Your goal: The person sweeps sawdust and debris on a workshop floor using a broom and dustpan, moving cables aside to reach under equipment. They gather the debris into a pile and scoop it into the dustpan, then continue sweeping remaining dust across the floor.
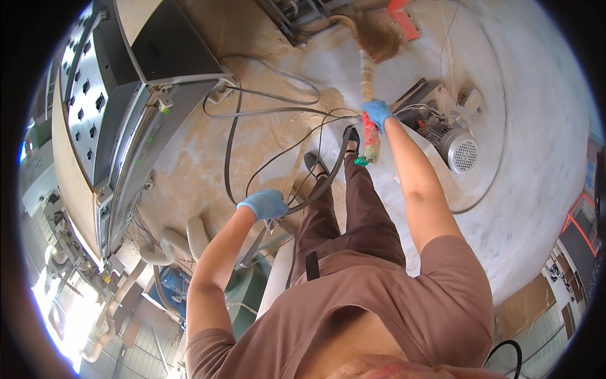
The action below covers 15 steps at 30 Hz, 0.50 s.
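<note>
My right hand (pixel 377 114), in a blue glove, is wrapped round the short handle of a broom (pixel 367 76). Red and green wrapping covers the handle's near end, and the brown bristles rest on the dusty floor at the far side. Lower down and to the left, my left hand (pixel 264 204), gloved in blue too, is closed on a dark cable (pixel 315 189). Loops of that cable run from beside the hand across the floor. The fingertips of the left hand are partly hidden.
A large machine with a panel of black knobs (pixel 85 104) stands at the left. An electric motor (pixel 459 150) sits on the floor at my right. Sawdust-like dust (pixel 183 151) lies around my feet. A red metal piece (pixel 404 20) is at the far side.
</note>
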Each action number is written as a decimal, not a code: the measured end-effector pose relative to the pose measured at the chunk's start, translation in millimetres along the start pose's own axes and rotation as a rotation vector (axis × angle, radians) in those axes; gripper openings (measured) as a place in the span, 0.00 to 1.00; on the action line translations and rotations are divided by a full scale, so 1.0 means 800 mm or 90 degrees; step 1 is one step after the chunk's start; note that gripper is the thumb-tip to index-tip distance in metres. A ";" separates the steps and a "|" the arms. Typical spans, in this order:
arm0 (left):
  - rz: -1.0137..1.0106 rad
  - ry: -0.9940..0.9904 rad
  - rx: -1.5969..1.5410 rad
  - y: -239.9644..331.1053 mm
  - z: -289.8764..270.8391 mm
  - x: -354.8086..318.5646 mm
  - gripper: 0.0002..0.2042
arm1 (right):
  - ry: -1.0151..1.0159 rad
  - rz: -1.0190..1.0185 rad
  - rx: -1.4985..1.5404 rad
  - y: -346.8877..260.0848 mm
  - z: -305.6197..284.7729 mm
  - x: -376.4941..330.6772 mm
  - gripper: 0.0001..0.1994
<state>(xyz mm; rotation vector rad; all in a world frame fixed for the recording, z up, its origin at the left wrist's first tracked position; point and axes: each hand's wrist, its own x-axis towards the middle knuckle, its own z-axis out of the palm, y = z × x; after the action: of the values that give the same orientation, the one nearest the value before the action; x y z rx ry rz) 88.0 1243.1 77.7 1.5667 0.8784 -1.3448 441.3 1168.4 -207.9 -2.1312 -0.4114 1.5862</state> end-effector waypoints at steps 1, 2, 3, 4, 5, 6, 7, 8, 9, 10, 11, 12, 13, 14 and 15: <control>-0.001 0.000 -0.001 0.010 -0.002 -0.007 0.18 | -0.060 0.037 0.038 0.007 0.017 0.000 0.20; -0.002 0.008 0.009 0.018 -0.006 -0.011 0.18 | -0.103 0.104 0.050 0.009 0.027 -0.004 0.20; -0.010 0.017 0.028 0.025 -0.010 -0.014 0.18 | -0.147 0.047 0.018 0.010 0.030 -0.015 0.20; -0.015 -0.005 0.021 0.030 -0.013 -0.015 0.17 | -0.179 0.026 -0.040 0.015 0.027 -0.039 0.19; -0.026 -0.031 0.025 0.033 -0.017 -0.015 0.17 | -0.205 0.013 -0.096 0.017 0.017 -0.069 0.19; -0.030 -0.050 0.033 0.035 -0.022 -0.011 0.17 | -0.248 0.024 -0.070 0.007 0.000 -0.091 0.18; -0.020 -0.054 0.032 0.035 -0.026 -0.007 0.16 | -0.286 0.039 -0.043 -0.007 -0.019 -0.113 0.17; -0.007 -0.057 0.032 0.032 -0.028 -0.004 0.16 | -0.316 0.079 -0.022 -0.021 -0.033 -0.140 0.16; 0.008 -0.063 0.028 0.029 -0.030 -0.001 0.15 | -0.329 0.091 0.029 -0.033 -0.042 -0.169 0.16; 0.066 -0.046 0.074 0.025 -0.032 0.003 0.16 | -0.332 0.128 0.072 -0.041 -0.048 -0.203 0.18; 0.126 -0.035 0.117 0.021 -0.033 0.005 0.17 | -0.359 0.159 0.134 -0.046 -0.050 -0.241 0.21; 0.188 -0.025 0.161 0.017 -0.034 0.006 0.18 | -0.312 0.138 0.164 -0.049 -0.050 -0.280 0.21; 0.139 -0.044 0.073 0.013 -0.037 0.006 0.17 | -0.283 0.104 0.211 -0.051 -0.049 -0.318 0.22; 0.090 -0.063 -0.012 0.010 -0.043 0.005 0.15 | -0.252 0.071 0.260 -0.052 -0.048 -0.356 0.22; 0.059 -0.099 -0.109 0.008 -0.049 0.003 0.14 | -0.215 0.063 0.276 -0.051 -0.045 -0.394 0.25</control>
<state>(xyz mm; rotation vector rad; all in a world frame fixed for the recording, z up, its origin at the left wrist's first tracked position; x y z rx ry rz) 109.2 1277.3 77.7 1.3378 0.7935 -1.2722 384.2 1042.7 80.3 -1.5856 -0.0524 1.8966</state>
